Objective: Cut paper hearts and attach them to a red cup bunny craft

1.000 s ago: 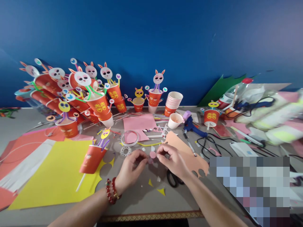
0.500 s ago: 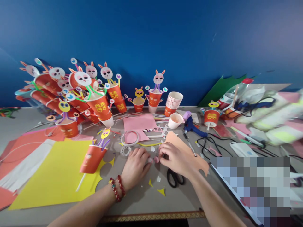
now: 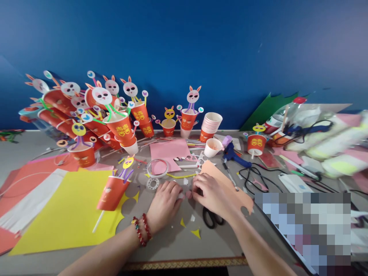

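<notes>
right grip [image 3: 207, 192] closed on a small, blurred pink disc [image 3: 189, 194], left grip [image 3: 165, 201] on a paler disc [image 3: 181, 196]

Small pink disc [image 3: 188, 194]: round, plain-looking, low over table or on it, cannot tell which; right edge at right hand's [image 3: 193, 193] fingertips. Small pale piece [image 3: 181, 196]: whitish, just beside disc, at left hand's [image 3: 179, 193] fingertips, partly hidden, outline blurred.

My left hand [image 3: 165, 203] and right hand [image 3: 209, 193] bend close together over the grey table [image 3: 161, 245], small pink discs [image 3: 188, 194] at my fingertips, with black-handled scissors [image 3: 212, 217] beside my right wrist and a red cup [image 3: 113, 193] tilted on yellow paper [image 3: 63, 211] to my left.
</notes>
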A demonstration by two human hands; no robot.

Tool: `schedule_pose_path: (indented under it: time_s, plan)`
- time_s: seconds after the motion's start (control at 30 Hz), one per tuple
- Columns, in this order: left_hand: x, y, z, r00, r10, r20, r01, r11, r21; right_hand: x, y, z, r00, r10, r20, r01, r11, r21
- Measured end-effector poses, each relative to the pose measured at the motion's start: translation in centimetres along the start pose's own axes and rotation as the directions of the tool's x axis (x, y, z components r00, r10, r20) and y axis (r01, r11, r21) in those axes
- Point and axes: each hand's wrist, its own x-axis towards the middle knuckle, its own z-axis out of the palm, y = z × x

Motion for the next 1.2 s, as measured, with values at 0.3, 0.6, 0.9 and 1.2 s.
schedule_pose_path:
  time_s: [0.3,0.6,0.9,1.2]
  plan:
    - [-0.1,0.1,-0.1,1.000,-0.014,0.024,0.013,0.999,0.041,-0.1,0.0,0.4,1.000,-0.021,-0.018,0.020,0.998,-0.052]
    - [-0.2,-0.2,0.1,1.000,0.007,-0.016,-0.007,1.000,-0.003,0.0,-0.3,-0.2,0.997,-0.006,-0.082,0.008,1.000,0.028]
    - [-0.4,-0.4,-0.1,0.996,-0.011,-0.086,-0.012,0.967,-0.256,-0.3,-1.5,-0.2,0.991,-0.088,-0.104,0.114,0.954,0.277]
    - [-0.6,-0.1,-0.9,0.989,-0.136,-0.065,0.067,0.781,-0.620,-0.6,-2.2,1.0,0.998,-0.042,-0.037,0.053,0.929,0.367]
